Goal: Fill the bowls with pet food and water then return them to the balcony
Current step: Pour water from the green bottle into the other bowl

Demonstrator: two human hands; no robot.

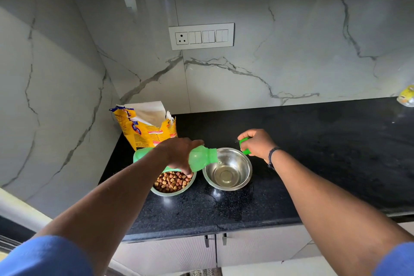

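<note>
- The left hand [179, 155] has a full grip on the green bottle [199, 157], fingers wrapped round its middle; the bottle lies tipped almost level, its open neck over the near-left rim of the water bowl [227, 169].
- The right hand [257, 144] has a clenched grip on the green cap [244, 145], fingers curled over it, just behind the right rim of the same bowl; a dark band sits on that wrist.
- Both forearms are bare, with blue sleeves at the bottom corners.
- The desk [291, 163] is black speckled stone, glossy, with a thick rounded front edge over pale cabinet doors with small metal handles.
- The food bowl [172, 184], round polished steel, stands on the desk to the left, heaped with brown and tan kibble; the left hand and bottle partly cover its far rim.
- The water bowl, the same steel shape, stands just beside it to the right; a shallow pool of clear water covers its flat bottom.
- Behind the food bowl, the pet food bag [145, 125] stands in the corner: yellow, crinkled, torn open at the top with a white lining showing.
- The wall behind is smooth white marble with grey veins, carrying a white switch panel [201, 36].
</note>
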